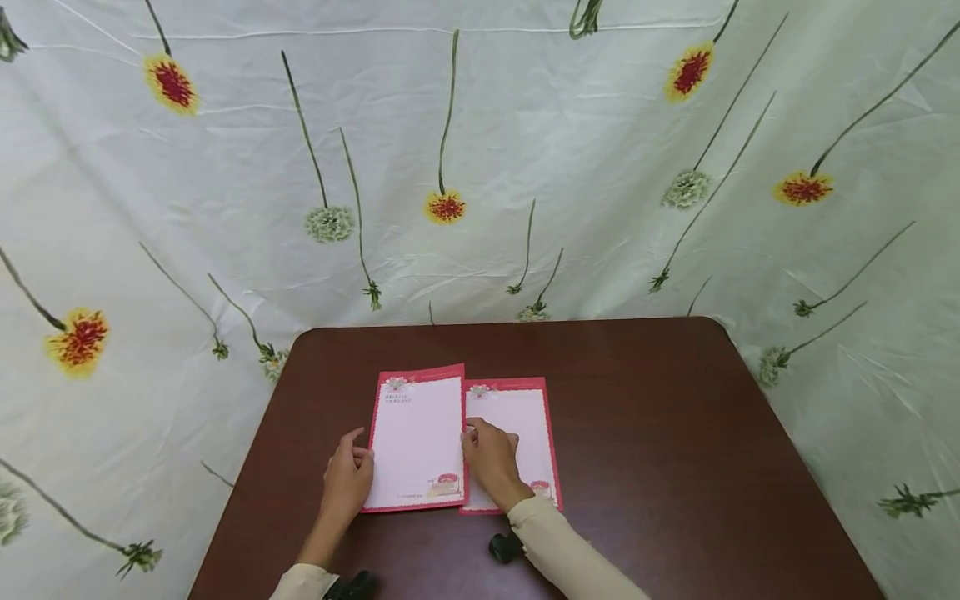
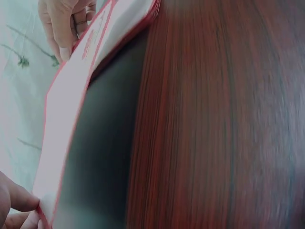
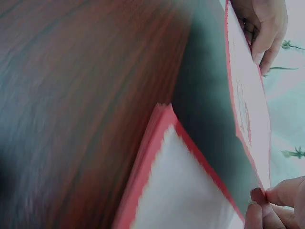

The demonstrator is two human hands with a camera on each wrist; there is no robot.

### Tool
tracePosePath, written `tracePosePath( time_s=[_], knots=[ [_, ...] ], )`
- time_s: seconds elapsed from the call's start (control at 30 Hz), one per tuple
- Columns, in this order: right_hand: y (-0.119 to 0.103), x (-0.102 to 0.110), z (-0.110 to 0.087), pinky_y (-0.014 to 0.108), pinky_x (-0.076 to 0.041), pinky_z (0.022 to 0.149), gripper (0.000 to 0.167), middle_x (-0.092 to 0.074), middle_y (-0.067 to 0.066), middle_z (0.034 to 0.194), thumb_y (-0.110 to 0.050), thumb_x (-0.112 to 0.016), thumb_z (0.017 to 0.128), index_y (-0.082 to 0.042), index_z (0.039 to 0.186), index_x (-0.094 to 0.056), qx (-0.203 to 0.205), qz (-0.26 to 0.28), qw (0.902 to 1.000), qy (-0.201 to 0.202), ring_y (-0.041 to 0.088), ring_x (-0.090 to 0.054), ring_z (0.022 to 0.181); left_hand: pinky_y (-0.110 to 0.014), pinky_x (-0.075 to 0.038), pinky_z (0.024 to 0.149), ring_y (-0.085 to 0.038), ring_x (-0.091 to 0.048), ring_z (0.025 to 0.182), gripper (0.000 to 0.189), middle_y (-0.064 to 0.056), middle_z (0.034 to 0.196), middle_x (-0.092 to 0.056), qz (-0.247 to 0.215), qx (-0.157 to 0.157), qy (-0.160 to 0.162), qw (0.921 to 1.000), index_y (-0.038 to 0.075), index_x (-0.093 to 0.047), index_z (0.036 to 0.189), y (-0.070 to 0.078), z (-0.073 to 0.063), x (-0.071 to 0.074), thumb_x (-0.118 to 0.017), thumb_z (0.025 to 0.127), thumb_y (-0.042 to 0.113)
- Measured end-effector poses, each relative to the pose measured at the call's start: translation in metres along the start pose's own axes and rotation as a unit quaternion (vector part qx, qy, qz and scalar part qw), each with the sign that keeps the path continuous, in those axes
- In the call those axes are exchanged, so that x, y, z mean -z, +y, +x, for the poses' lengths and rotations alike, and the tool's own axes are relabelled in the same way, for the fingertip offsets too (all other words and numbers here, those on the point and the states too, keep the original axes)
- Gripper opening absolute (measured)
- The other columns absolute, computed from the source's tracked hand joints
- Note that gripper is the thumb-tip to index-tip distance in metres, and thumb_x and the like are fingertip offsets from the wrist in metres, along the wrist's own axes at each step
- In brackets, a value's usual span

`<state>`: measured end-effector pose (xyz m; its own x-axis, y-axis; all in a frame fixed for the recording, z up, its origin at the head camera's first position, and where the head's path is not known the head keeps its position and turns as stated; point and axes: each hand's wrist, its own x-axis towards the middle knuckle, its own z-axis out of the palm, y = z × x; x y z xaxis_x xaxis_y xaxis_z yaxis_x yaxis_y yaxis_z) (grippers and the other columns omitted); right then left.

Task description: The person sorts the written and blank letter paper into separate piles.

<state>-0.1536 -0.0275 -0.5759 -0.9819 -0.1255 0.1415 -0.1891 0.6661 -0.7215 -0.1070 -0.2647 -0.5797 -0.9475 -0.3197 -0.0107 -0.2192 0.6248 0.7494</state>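
Note:
A sheet of letter paper with a red-pink border, a flower at the top and a small cake-like print at the bottom is held up just above the table. My left hand pinches its left edge; those fingers show at lower left in the left wrist view. At the opposite edge, my right hand pinches the paper between thumb and fingers. Beneath the right hand lies a stack of matching letter paper, its left side overlapped by the raised sheet.
The dark brown wooden table has rounded far corners. Behind and around it hangs a white flower-print cloth. Black wrist devices sit at both cream sleeves.

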Motion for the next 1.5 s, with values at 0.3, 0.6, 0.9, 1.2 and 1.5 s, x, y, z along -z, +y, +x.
tracePosePath(
  time_s=[0.3, 0.6, 0.9, 1.2, 1.5],
  knots=[
    [-0.018, -0.025, 0.002, 0.043, -0.034, 0.081, 0.024, -0.075, 0.000, 0.081, -0.015, -0.068, 0.100, -0.004, 0.120, -0.075, 0.006, -0.005, 0.9997, -0.024, 0.026, -0.073, 0.089, -0.067, -0.030, 0.100, -0.047, -0.061, 0.109, 0.049, -0.029, 0.112, -0.067, 0.015, 0.033, 0.013, 0.9992, -0.007, -0.043, 0.151, -0.018, 0.003, 0.013, -0.047, 0.105, 0.011],
    [-0.021, -0.043, 0.001, 0.043, -0.034, 0.079, 0.023, -0.074, -0.001, 0.078, -0.015, -0.072, 0.098, -0.004, 0.117, -0.076, 0.019, -0.037, 0.9987, -0.030, 0.022, -0.073, 0.084, -0.068, -0.028, 0.099, -0.053, -0.054, 0.120, 0.051, -0.033, 0.119, -0.062, 0.034, 0.058, 0.013, 0.9976, -0.006, -0.039, 0.153, -0.028, 0.003, 0.017, -0.043, 0.107, 0.014],
    [-0.021, -0.052, 0.000, 0.041, -0.032, 0.072, 0.013, -0.066, 0.002, 0.073, -0.020, -0.078, 0.092, -0.009, 0.098, -0.075, 0.058, -0.121, 0.9908, -0.018, 0.023, -0.070, 0.074, -0.068, -0.034, 0.092, -0.058, -0.052, 0.124, 0.047, -0.037, 0.131, -0.059, 0.090, 0.052, 0.013, 0.9945, -0.003, -0.048, 0.149, -0.035, 0.004, 0.017, -0.042, 0.106, 0.015],
    [-0.021, -0.057, -0.007, 0.042, -0.034, 0.073, 0.024, -0.068, 0.007, 0.081, -0.022, -0.081, 0.091, -0.005, 0.107, -0.075, 0.085, -0.178, 0.9804, 0.002, 0.026, -0.070, 0.077, -0.067, -0.032, 0.092, -0.056, -0.048, 0.119, 0.047, -0.037, 0.131, -0.052, 0.126, 0.040, 0.040, 0.9904, -0.002, -0.053, 0.146, -0.039, 0.002, 0.008, -0.049, 0.103, 0.015],
    [-0.020, -0.057, -0.007, 0.043, -0.034, 0.076, 0.037, -0.070, 0.008, 0.087, -0.024, -0.078, 0.094, -0.003, 0.124, -0.074, 0.082, -0.171, 0.9819, 0.003, 0.027, -0.070, 0.083, -0.066, -0.027, 0.097, -0.055, -0.040, 0.121, 0.050, -0.037, 0.133, -0.043, 0.121, 0.036, 0.067, 0.9898, -0.007, -0.048, 0.148, -0.033, -0.002, 0.002, -0.054, 0.101, 0.012]
  ],
)
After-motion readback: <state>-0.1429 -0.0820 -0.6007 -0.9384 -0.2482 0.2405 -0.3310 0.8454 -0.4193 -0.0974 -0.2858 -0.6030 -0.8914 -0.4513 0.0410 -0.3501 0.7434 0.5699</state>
